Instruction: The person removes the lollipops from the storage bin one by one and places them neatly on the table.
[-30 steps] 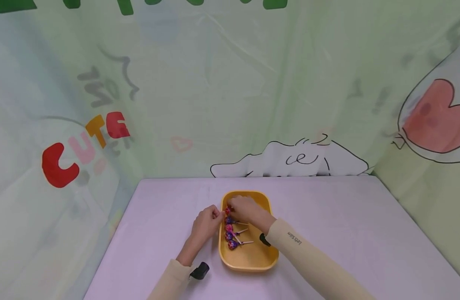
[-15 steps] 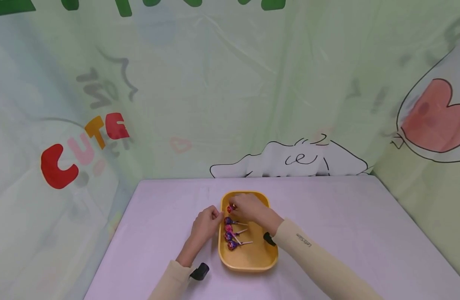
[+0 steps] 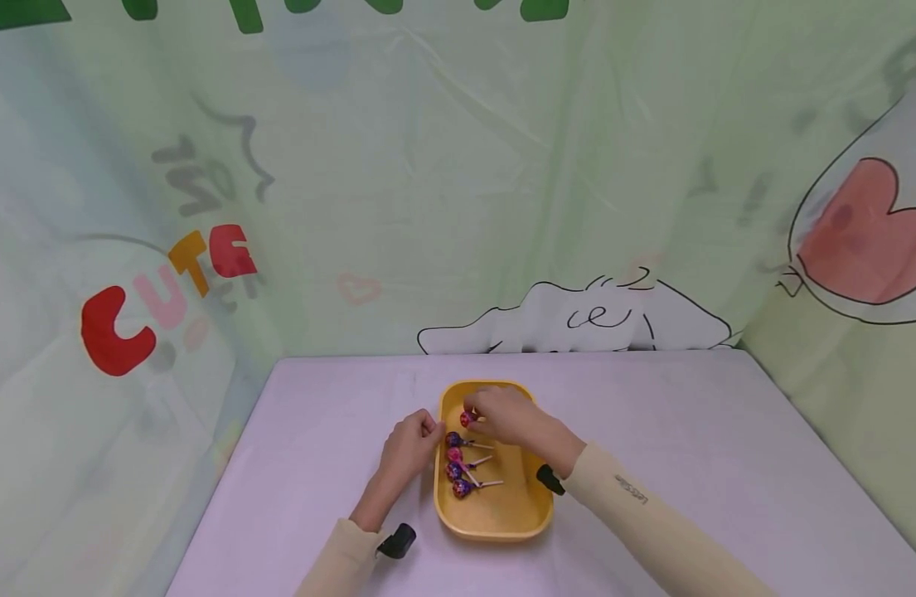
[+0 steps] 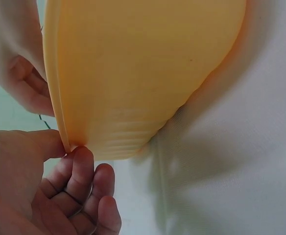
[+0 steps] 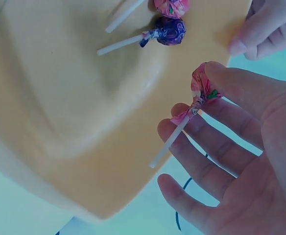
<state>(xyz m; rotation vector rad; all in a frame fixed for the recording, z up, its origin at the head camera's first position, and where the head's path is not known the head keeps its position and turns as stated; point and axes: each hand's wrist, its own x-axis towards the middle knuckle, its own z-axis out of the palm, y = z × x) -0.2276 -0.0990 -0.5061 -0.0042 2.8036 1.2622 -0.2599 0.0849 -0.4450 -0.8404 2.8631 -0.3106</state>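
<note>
A yellow tray [image 3: 502,531] stands on the table, its long side running away from me. My left hand [image 3: 411,448] pinches the tray's left rim between thumb and fingertips, which the left wrist view shows from below the rim [image 4: 55,78]. Over the far part of the tray, my right hand [image 3: 506,414] pinches a red-wrapped lollipop [image 5: 200,85] by its head, with the white stick pointing down and away from the thumb. Several other lollipops [image 3: 462,488] in purple and pink wrappers lie in a column along the tray's left wall, most sticks pointing right.
A pale lilac cloth covers the table [image 3: 651,448]. Behind it hangs a light green curtain [image 3: 458,207] with printed letters and drawings. Black straps with small devices [image 3: 398,541] sit at both wrists.
My right hand has drawn the red lollipop a little to the right, away from the tray's left wall. The left hand has stayed on the rim.
</note>
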